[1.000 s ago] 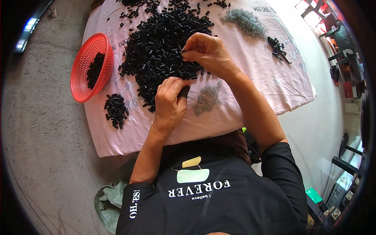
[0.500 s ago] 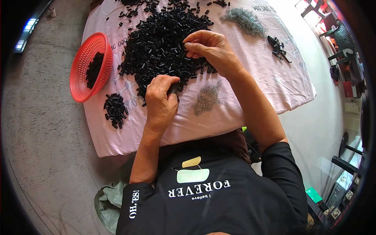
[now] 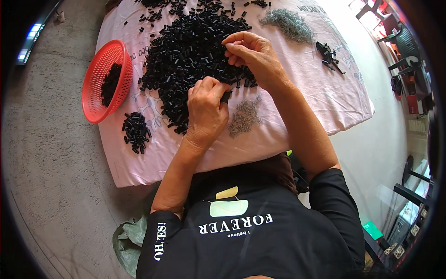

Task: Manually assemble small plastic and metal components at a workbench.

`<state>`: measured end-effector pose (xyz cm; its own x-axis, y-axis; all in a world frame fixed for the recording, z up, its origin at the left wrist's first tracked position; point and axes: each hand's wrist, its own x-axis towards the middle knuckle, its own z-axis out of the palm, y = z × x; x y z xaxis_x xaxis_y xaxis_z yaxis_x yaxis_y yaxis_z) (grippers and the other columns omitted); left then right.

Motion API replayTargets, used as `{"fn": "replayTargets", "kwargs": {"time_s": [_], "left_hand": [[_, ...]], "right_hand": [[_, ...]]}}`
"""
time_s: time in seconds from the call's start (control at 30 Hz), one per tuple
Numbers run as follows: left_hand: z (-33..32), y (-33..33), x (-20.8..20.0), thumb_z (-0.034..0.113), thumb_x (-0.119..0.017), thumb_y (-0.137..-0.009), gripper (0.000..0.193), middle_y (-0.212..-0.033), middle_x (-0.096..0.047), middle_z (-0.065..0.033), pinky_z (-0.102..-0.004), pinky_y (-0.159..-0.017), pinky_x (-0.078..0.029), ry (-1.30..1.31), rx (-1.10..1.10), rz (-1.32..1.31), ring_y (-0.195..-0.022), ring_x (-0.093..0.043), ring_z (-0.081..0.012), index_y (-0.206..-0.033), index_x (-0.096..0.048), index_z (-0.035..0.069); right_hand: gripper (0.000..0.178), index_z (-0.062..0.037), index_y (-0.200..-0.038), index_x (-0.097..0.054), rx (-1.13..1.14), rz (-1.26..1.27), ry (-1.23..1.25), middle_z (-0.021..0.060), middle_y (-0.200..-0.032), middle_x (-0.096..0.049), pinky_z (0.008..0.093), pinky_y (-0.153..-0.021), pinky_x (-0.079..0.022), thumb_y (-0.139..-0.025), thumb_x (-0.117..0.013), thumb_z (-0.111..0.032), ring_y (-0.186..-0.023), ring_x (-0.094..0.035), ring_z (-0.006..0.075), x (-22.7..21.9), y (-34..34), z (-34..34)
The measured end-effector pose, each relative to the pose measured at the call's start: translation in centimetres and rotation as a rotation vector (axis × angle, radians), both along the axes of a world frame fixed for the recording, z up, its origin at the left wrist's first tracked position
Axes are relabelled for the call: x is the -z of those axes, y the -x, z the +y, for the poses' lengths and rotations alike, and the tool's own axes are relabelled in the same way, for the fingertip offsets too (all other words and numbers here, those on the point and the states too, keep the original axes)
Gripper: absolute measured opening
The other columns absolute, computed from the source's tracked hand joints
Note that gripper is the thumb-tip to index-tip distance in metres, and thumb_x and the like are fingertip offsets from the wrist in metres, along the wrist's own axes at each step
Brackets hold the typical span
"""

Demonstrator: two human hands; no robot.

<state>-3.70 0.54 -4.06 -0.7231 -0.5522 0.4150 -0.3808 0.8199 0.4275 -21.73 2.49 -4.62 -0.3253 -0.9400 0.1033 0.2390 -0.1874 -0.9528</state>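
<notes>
A big heap of small black plastic tubes [image 3: 186,51] lies on a pale pink cloth [image 3: 320,97]. My left hand [image 3: 206,109] rests at the heap's near edge, its fingers closed around a black tube [image 3: 226,96]. My right hand [image 3: 253,56] hovers over the heap's right side with fingertips pinched together; whether they grip anything is hidden. A small pile of thin grey metal springs [image 3: 244,117] sits just right of my left hand.
A red plastic basket [image 3: 100,79] with black tubes stands at the cloth's left edge, a small cluster of black tubes [image 3: 135,131] beside it. A larger grey spring pile [image 3: 289,24] and some black parts [image 3: 329,55] lie far right. Furniture stands at the right.
My left hand has lifted slightly and turned toward the right hand with a tube in it. My right hand has drawn its fingers together above the heap.
</notes>
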Motion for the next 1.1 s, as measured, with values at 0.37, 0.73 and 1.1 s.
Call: {"fn": "replayTargets", "kwargs": {"time_s": [0.37, 0.73, 1.1], "left_hand": [[0.0, 3.6, 0.3, -0.005, -0.056, -0.068, 0.033, -0.095, -0.062, -0.0103, -0.0434, -0.082, -0.044, 0.041, 0.080, -0.065, -0.093, -0.059, -0.0316, -0.097, -0.067, 0.008], [-0.8, 2.1, 0.1, -0.005, -0.056, -0.069, 0.028, -0.093, -0.062, -0.0092, -0.0426, -0.082, -0.044, 0.020, 0.112, 0.011, -0.092, -0.060, -0.0305, -0.092, -0.067, 0.006], [-0.2, 3.9, 1.3, 0.007, -0.067, -0.069, 0.017, -0.087, -0.058, -0.0054, -0.0424, -0.082, -0.040, 0.081, -0.026, -0.142, -0.089, -0.058, -0.0274, -0.086, -0.066, 0.011]], "right_hand": [[0.017, -0.0064, -0.105, -0.067, 0.069, -0.056, -0.041, 0.0010, -0.086, -0.067, 0.0187, -0.068, -0.051, -0.096, -0.063, -0.020, -0.074, -0.061, 0.0051, 0.2, 0.3, -0.3], [0.016, -0.0065, -0.102, -0.066, 0.070, 0.002, -0.016, 0.0005, -0.084, -0.066, 0.0187, -0.065, -0.050, -0.094, -0.066, -0.020, -0.071, -0.060, 0.0048, 0.3, 0.3, -0.3], [0.017, -0.0033, -0.095, -0.064, 0.108, -0.035, -0.033, 0.0029, -0.079, -0.065, 0.0204, -0.059, -0.051, -0.092, -0.068, -0.020, -0.067, -0.061, 0.0064, 0.1, 0.4, -0.4]]}}
